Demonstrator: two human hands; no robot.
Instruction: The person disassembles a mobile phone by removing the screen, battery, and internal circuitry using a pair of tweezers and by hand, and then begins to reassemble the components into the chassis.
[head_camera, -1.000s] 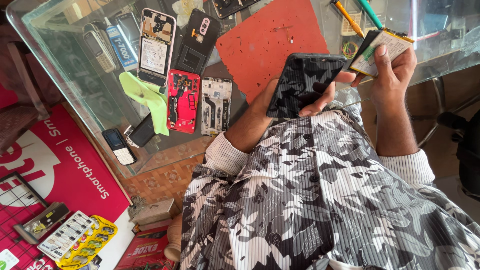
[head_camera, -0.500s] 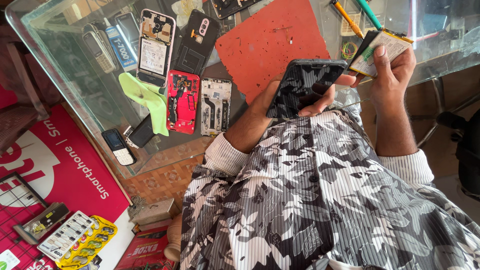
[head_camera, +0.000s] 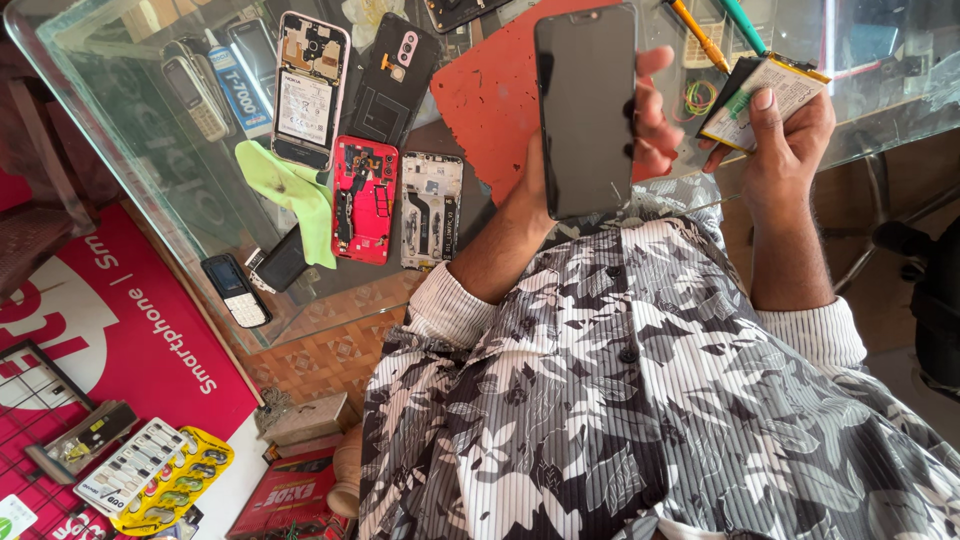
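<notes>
Holding a black phone in the left hand grip, right hand clamped on a battery

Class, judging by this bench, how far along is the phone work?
Done: several opened phones lie on the glass table, backs off. In hand: the left hand holds up a black phone, screen dark; the right hand grips a flat battery. Left: that battery is not yet in any phone.

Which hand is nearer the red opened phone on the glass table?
Left. The left hand, holding a black phone, is just right of the red opened phone; the right hand, holding a battery, is farther right.
</notes>
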